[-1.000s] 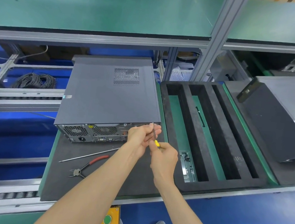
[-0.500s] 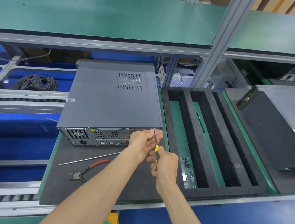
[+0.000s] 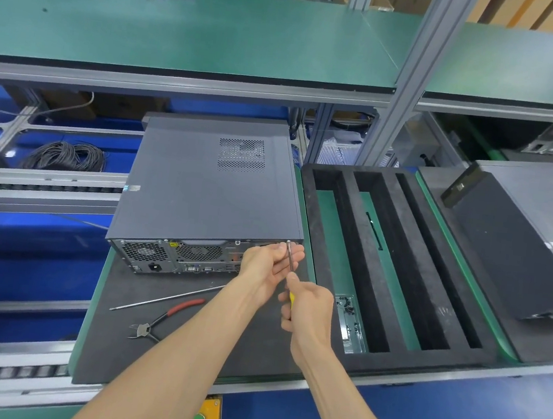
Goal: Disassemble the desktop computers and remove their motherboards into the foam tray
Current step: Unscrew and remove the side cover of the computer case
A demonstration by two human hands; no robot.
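Black cable coil (image 3: 64, 155) far left, behind the roller rail; red-handled cutters (image 3: 162, 319) and a thin steel rod (image 3: 168, 297) on the dark mat (image 3: 108, 345); matte grey case (image 3: 212, 188) lying flat, perforated vent on top, rear ports facing the person; left hand (image 3: 267, 265) at the case's rear right corner, fingers curled round the screwdriver (image 3: 289, 269) shaft; right hand (image 3: 307, 307) gripping its yellow handle, tip at the case edge; black foam tray (image 3: 371, 254), long slots, just right of the case; small screws in its near left slot.
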